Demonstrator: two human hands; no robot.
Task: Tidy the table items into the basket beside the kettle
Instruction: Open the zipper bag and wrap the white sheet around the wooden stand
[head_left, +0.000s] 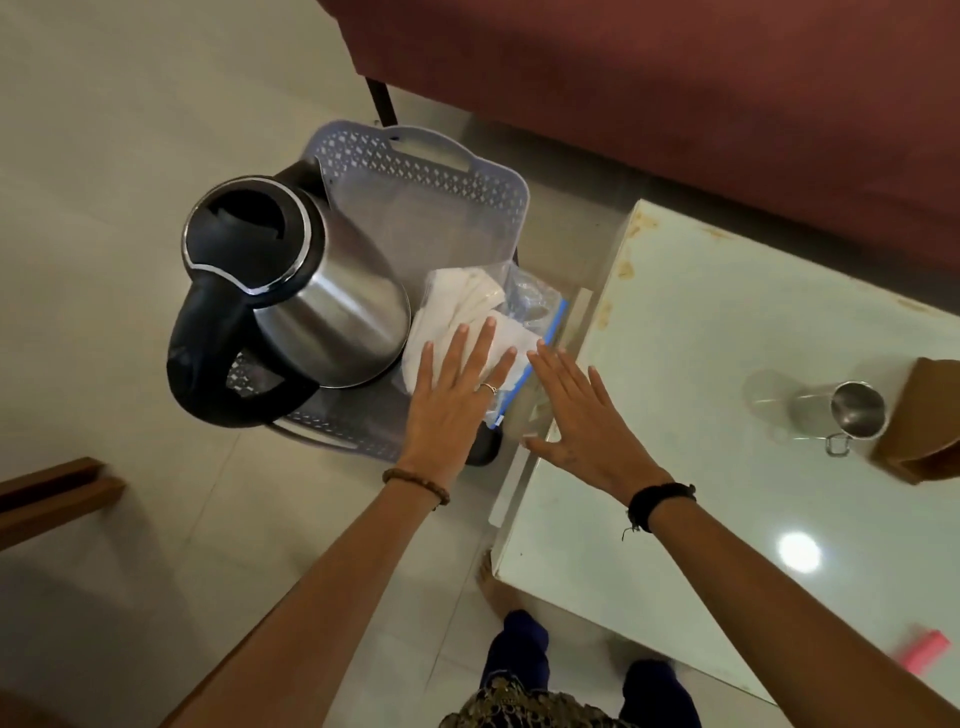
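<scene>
From the head view, a lavender perforated basket (415, 171) sits on a low stand over the pale tiled floor, with a steel kettle (291, 291) with black lid and handle standing in its left part, its body crowding the bag beside it. To the right, just beside the basket, is a glass-topped table (701, 364) carrying a small steel cup (852, 415), a brown box (924, 421) at the edge of view and a pink item (924, 652) near the lower right corner. A dark red sofa (675, 104) runs along the top. In the basket's right part, against the kettle, lies a clear zip bag (498, 322) with a blue seal, stuffed with white cloth. The left hand (447, 400) lies flat on the bag, fingers straight and spread, gripping nothing. The right hand (587, 421) is likewise flat with fingers straight and spread, near the bag's blue edge and over the table's rim; whether it touches the bag cannot be told.
</scene>
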